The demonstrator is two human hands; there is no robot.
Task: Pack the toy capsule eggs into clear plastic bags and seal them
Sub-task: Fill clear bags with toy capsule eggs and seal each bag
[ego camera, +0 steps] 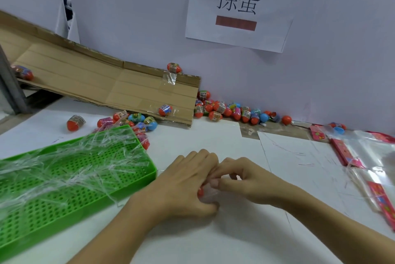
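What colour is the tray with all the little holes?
The tray is bright green, seen in the head view.

Bare forearms; sleeveless, ringless hands (193, 180)

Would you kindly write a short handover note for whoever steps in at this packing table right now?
Left hand: grips a clear bag with a red egg inside.
Right hand: pinches the bag's top beside the left fingers.
Loose eggs lie heaped along the wall; more sit behind the green tray, which holds clear plastic strips.
Empty bags with pink headers lie far right.
Done: one egg bagged. No finished bags in view.
Left: seal this bag, then pack the rest.
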